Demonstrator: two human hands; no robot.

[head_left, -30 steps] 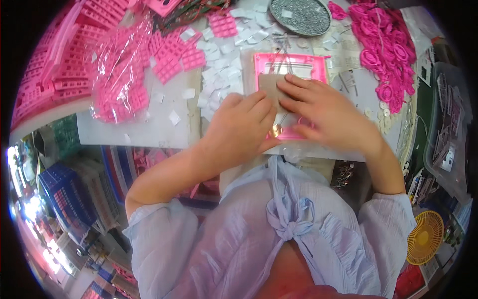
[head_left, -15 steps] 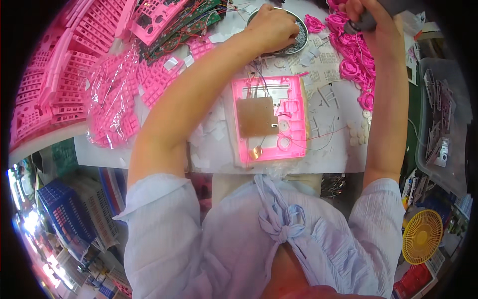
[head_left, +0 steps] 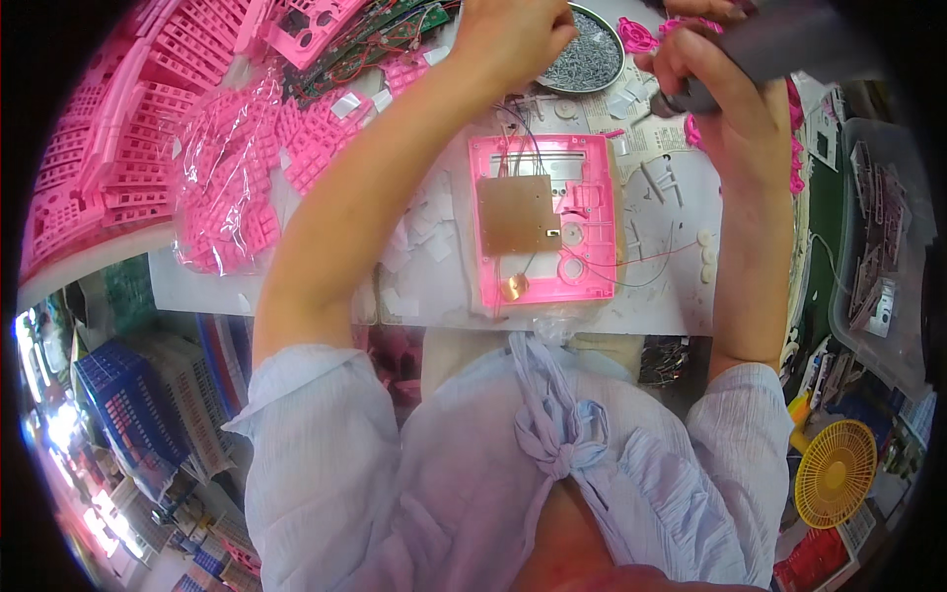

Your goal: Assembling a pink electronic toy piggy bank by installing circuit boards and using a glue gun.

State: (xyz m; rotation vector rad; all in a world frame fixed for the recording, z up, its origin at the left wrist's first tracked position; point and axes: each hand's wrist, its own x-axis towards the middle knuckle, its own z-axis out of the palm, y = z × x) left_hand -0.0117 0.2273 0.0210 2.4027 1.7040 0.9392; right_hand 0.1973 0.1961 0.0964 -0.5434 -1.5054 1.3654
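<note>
My left hand is closed with its fingers curled, beside the left rim of a round dish of small grey screws. Its fingertips are partly hidden, and any small thing in them does not show. My right hand wraps round a dark grey powered screwdriver, whose bit points down and left above the paper. Between my forearms lies a pink plastic housing, open side up. A brown circuit board, thin wires and a round brass-coloured disc sit in it.
Pink perforated panels and bagged pink key parts pile up on the left. Green circuit boards lie behind. White paper scraps and small grey plastic pieces scatter the table. A clear bin stands right.
My left hand has come out of the screws to the dish's left edge. My right hand has brought the screwdriver lower and slightly left. The whole view has shifted a little.
</note>
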